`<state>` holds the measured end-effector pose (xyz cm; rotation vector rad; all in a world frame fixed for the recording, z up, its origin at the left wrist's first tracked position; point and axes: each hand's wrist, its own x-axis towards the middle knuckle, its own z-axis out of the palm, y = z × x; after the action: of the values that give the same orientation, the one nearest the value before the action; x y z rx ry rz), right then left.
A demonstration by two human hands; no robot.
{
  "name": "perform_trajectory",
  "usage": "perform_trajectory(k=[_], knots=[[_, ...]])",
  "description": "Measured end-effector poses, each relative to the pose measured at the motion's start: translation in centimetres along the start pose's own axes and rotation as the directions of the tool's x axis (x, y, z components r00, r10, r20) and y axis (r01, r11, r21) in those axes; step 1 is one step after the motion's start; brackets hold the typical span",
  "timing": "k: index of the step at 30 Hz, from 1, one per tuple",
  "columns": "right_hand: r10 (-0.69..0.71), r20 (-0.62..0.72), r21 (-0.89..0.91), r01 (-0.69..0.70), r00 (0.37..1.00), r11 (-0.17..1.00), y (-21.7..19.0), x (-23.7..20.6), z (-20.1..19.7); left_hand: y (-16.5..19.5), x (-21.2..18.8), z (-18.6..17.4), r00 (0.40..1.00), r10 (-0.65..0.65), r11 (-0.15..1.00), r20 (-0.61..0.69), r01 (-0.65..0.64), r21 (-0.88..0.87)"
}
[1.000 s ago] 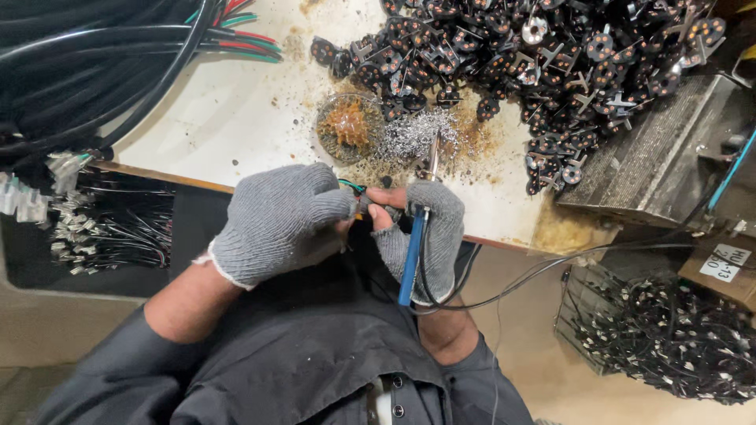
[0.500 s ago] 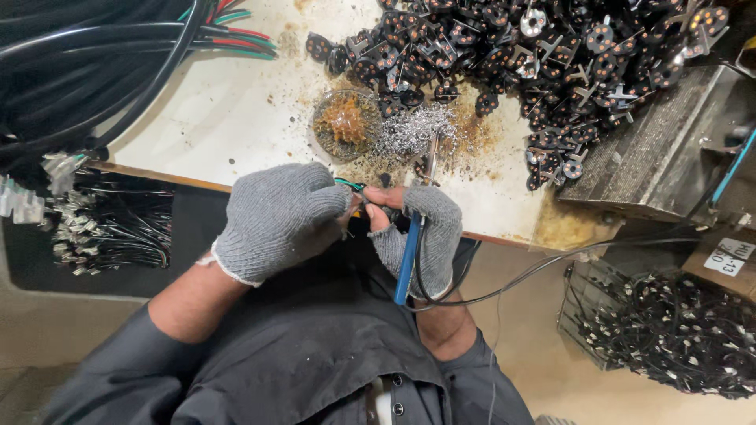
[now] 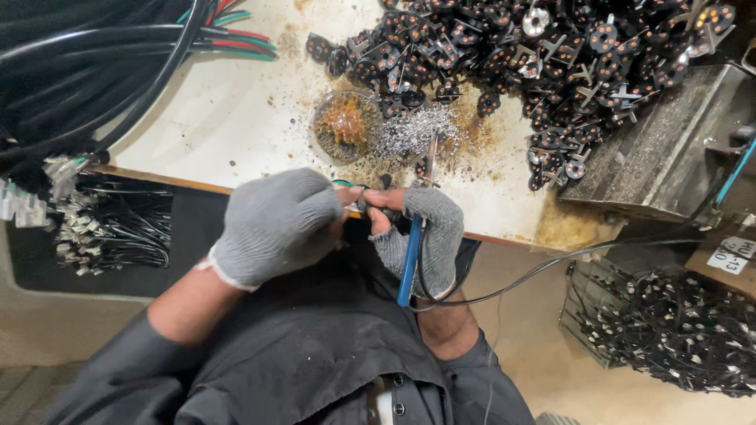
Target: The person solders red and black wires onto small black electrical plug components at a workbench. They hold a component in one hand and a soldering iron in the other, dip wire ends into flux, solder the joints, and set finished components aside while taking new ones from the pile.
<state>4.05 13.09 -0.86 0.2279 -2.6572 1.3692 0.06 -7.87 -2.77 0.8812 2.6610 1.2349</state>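
Note:
My left hand [image 3: 272, 224], in a grey knit glove, is closed around a small dark part with thin wires at the table's front edge. My right hand [image 3: 421, 236], in a fingerless grey glove, grips a blue-handled soldering iron [image 3: 411, 256]. Its metal tip [image 3: 431, 157] points up over the table. The fingertips of both hands meet around the small part [image 3: 364, 198], which is mostly hidden. A thin black cord [image 3: 551, 267] runs from the iron off to the right.
On the stained white table [image 3: 213, 118] lie a round dish of brown flux [image 3: 344, 122], a heap of silvery solder scraps [image 3: 413, 130] and a big pile of black round parts [image 3: 535, 55]. Black cables [image 3: 87, 71] at left; wire basket of parts [image 3: 677, 330] lower right.
Both hands have stayed together at the table edge with the iron held the same way. Only the view has shifted slightly.

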Motion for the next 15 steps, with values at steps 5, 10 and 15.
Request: perform_trajectory(k=[5, 10, 15], knots=[[0.027, -0.010, 0.090, -0.026, 1.000, 0.996, 0.4, 0.1, -1.6, 2.3, -0.6, -3.9, 0.977, -0.212, 0.965, 0.024, 0.213, -0.155], [-0.014, -0.011, 0.012, 0.014, 1.000, 1.000, 0.7, -1.4, -3.4, 2.2, -0.5, -6.4, 0.873, -0.259, 0.895, 0.413, 0.377, -0.237], [0.140, -0.267, 0.336, -0.044, 0.953, 0.941, 0.3, -5.3, -6.1, 10.4, 3.6, -8.4, 1.000, 0.000, 0.994, -0.004, 0.001, 0.105]])
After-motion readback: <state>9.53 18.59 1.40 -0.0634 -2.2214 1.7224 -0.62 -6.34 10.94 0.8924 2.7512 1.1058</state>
